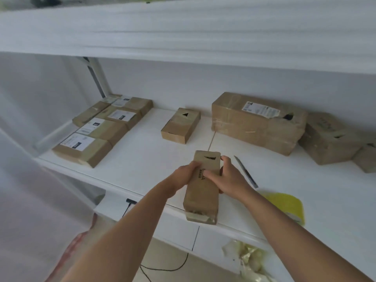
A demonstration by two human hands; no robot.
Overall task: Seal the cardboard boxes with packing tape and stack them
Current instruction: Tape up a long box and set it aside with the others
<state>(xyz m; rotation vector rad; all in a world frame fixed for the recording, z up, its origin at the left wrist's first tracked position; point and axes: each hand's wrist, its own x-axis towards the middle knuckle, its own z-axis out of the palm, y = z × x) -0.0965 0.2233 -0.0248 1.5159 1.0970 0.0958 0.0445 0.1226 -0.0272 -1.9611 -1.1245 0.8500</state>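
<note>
Both hands, left hand (188, 173) and right hand (224, 176), hold the long box (202, 192) in a firm grip at the bench (142, 159) edge; they should keep it flat and steady for taping, with the knife (245, 171) just beside the box.

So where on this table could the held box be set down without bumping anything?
Bare patch: between the labelled boxes at left, the small box behind and the held box. Another lies before the large box, beyond the knife. The right edge is crowded: boxes, yellow tape roll.
</note>
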